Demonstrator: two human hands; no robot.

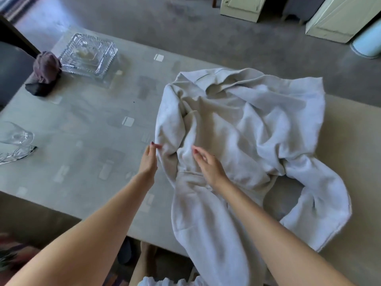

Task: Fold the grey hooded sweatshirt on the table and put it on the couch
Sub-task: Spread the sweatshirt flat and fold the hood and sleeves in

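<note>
Bare worktop (86, 129) spreads leftward; our left hand (148, 159) pinches the crumpled sweatshirt (237, 131) edge, right hand (208, 166) hovering released above it.

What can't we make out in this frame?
Head view:
- Couch: out of frame.
- Sweatshirt: crumpled, its own folds hide the layout; right forearm covers the near part.
- Left hand: grip on the cloth edge unclear, fingertips partly hidden.
- Glassware: cut off by the left edge.

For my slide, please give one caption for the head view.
Left hand pinches the crumpled grey hooded sweatshirt on the table; right hand hovers open.
</note>
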